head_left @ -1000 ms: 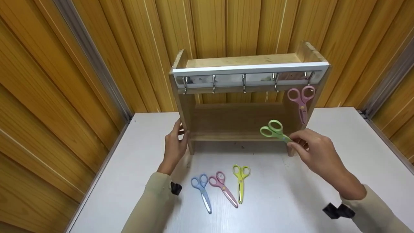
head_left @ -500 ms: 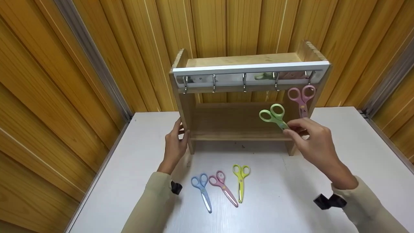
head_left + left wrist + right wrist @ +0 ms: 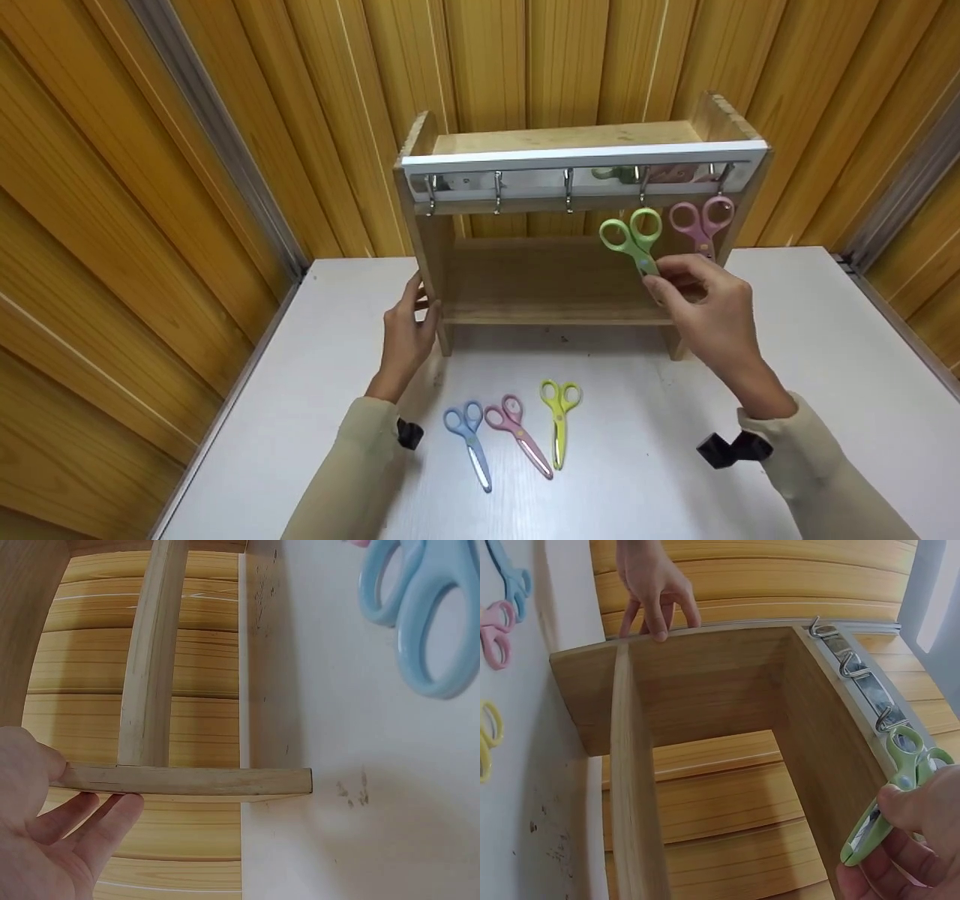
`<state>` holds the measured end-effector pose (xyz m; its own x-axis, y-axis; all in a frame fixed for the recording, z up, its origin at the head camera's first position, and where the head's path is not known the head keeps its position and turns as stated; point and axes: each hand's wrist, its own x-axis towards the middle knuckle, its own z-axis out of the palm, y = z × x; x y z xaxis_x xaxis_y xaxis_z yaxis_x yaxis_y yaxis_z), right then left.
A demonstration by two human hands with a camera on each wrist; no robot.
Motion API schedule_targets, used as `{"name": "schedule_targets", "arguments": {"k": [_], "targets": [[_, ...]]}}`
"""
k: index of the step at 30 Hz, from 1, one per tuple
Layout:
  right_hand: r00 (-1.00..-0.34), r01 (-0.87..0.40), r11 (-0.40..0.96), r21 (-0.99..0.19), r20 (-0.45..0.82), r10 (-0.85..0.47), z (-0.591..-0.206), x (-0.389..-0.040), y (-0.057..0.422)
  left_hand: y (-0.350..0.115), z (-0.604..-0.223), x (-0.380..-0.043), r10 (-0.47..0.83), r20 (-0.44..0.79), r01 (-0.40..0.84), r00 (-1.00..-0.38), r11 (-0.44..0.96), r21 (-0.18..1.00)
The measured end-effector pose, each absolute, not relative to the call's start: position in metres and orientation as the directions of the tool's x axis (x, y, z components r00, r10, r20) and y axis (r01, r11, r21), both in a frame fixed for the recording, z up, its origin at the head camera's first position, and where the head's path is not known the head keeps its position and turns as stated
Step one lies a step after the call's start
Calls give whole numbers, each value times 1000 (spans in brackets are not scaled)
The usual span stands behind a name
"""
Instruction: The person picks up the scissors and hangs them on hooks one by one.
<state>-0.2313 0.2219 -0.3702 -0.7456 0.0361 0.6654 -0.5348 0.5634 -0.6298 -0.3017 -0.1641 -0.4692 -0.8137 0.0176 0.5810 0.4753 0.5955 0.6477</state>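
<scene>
My right hand pinches green scissors by the blade end, finger loops upward. The loops are right under the fourth hook from the left on a metal hook rail. In the right wrist view, my thumb lies across the green scissors near the pivot. Pink scissors hang from the rightmost hook, their blades partly hidden behind my right hand. With thumb and fingers on either side, my left hand holds the left side panel of the wooden shelf.
On the white table in front of the shelf lie blue scissors, another pink pair and yellow scissors. The other hooks on the rail hold nothing. Wood-look panels stand close behind the shelf.
My right hand has lifted the green scissors up and slightly left, from the lower shelf board to just under the fourth hook. My left hand has stayed on the side panel.
</scene>
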Motion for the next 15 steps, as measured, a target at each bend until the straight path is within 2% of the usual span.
{"name": "schedule_targets", "arguments": {"k": [7,15], "targets": [[-768,-513,482,-711,631,113,-372,-239,211,-165,-469,-302,20,588,482,-809,595,643],[-764,-534,402,-744,629,148,-379,-248,203,-164,-468,-302,5,547,446,-837,584,678]]}}
